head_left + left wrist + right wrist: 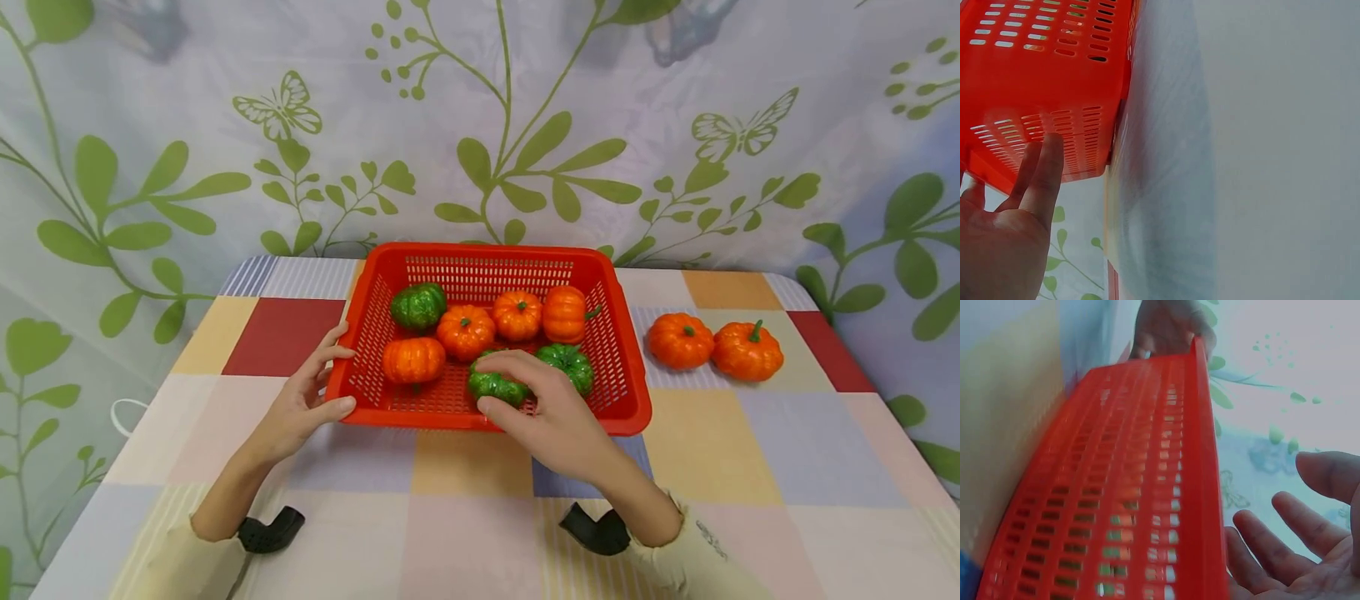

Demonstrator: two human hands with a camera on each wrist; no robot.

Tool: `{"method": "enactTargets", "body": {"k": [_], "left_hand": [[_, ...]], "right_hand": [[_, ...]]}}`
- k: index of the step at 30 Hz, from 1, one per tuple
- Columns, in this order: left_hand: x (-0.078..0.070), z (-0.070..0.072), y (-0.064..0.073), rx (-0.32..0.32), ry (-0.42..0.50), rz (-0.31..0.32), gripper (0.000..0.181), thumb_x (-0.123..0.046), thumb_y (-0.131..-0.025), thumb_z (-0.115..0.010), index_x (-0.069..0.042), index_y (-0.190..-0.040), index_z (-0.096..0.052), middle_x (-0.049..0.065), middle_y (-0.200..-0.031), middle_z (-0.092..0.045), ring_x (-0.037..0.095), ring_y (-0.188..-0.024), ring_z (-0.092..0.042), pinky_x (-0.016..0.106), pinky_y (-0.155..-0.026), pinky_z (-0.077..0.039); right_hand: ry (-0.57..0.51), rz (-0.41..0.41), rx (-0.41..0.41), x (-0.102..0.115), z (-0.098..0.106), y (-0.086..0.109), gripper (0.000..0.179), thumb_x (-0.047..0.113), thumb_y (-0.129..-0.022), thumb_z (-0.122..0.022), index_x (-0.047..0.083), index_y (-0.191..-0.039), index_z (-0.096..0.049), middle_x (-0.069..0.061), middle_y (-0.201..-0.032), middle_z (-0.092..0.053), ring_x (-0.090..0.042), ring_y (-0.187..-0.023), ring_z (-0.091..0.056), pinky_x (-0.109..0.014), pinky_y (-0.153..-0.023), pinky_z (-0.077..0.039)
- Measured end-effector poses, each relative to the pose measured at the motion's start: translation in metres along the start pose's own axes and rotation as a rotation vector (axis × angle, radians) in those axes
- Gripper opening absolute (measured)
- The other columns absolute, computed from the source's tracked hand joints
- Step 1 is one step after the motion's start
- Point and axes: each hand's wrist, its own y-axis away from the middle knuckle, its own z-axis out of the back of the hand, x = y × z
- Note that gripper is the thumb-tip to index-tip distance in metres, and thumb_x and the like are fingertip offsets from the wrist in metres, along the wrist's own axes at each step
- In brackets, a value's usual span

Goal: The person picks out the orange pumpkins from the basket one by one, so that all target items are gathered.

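Observation:
A red perforated plastic basket [491, 419] stands on the table and holds several small orange and green toy pumpkins. My left hand [303, 408] touches its left end, thumb at the front corner; in the left wrist view two straight fingers [1044, 181] lie against the side wall. Over the front of the basket hovers my right hand [551, 412], its fingers above a green pumpkin [495, 387] that they partly cover. In the right wrist view the right hand [1310, 550] has its fingers spread and nothing between them. Another green pumpkin [573, 367] sits just behind that hand.
Two orange pumpkins, one [678, 340] beside the other [747, 352], lie on the checked tablecloth [705, 450] right of the basket. Behind the table hangs a leaf-patterned curtain [420, 133]. A white cable loop [120, 417] shows past the left table edge.

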Motion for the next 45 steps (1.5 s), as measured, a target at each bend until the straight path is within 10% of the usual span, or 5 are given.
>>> {"method": "enactTargets", "body": {"k": [22, 45], "left_hand": [[0.002, -0.005, -0.001, -0.001, -0.002, 0.001, 0.053, 0.005, -0.089, -0.06, 0.004, -0.136, -0.038, 0.0, -0.164, -0.01, 0.038, -0.135, -0.028, 0.036, -0.084, -0.055], [0.001, -0.001, 0.0, -0.017, -0.011, 0.0, 0.053, 0.006, -0.089, -0.059, 0.003, -0.138, -0.038, 0.0, -0.164, -0.01, 0.03, -0.136, -0.029, 0.034, -0.083, -0.056]], "right_hand": [[-0.008, -0.221, 0.172, -0.006, -0.043, -0.075, 0.038, 0.018, -0.09, -0.07, 0.007, -0.125, -0.062, -0.002, -0.128, -0.058, -0.021, -0.117, -0.052, -0.044, -0.1, -0.043], [0.195, -0.293, 0.29, -0.02, -0.064, -0.091, 0.061, 0.011, -0.086, -0.074, 0.008, -0.142, -0.051, -0.011, -0.136, -0.051, -0.024, -0.12, -0.047, -0.038, -0.104, -0.04]]}}
